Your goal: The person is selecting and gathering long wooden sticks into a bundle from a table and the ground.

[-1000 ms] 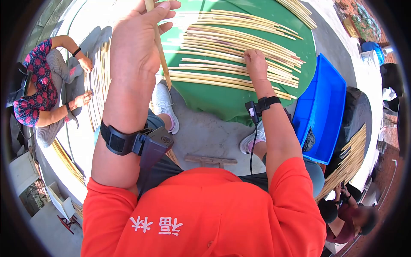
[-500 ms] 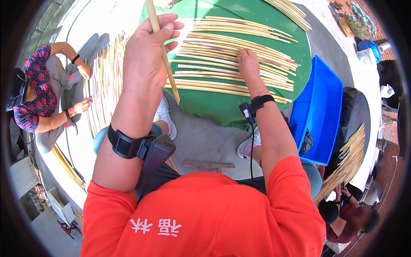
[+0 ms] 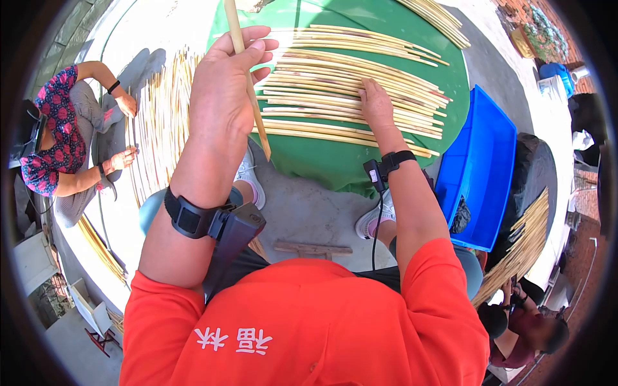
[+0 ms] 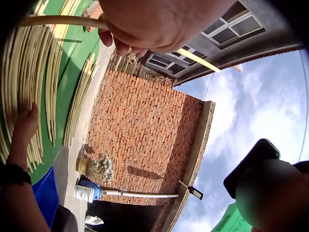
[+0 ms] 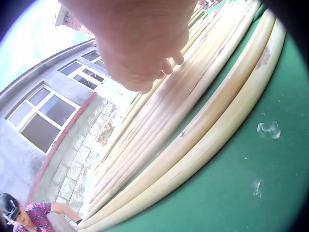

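My left hand [image 3: 225, 90] is raised left of the green-covered table [image 3: 302, 161] in the head view. It holds a long pale plant stalk [image 3: 234, 22] between thumb and fingers, and the stalk's slanted, pointed lower end hangs beside the wrist. The left wrist view shows the same stalk [image 4: 63, 21] passing under the hand. My right hand [image 3: 376, 106] rests over rows of similar stalks [image 3: 309, 96] on the table. In the right wrist view its fingertips [image 5: 166, 66] are right at the stalks, the fingers loosely bent.
A blue plastic bin [image 3: 483, 167] stands right of the table. More stalks [image 3: 434, 19] lie at the far right of the table, and a bundle [image 3: 521, 251] leans beyond the bin. At left, a person [image 3: 64, 128] handles stalks on the ground. A wooden piece [image 3: 312, 248] lies near my feet.
My left hand, with its stalk, has come slightly right and down. My right hand has shifted a little left and down across the stalks, its fingers less tightly bunched.
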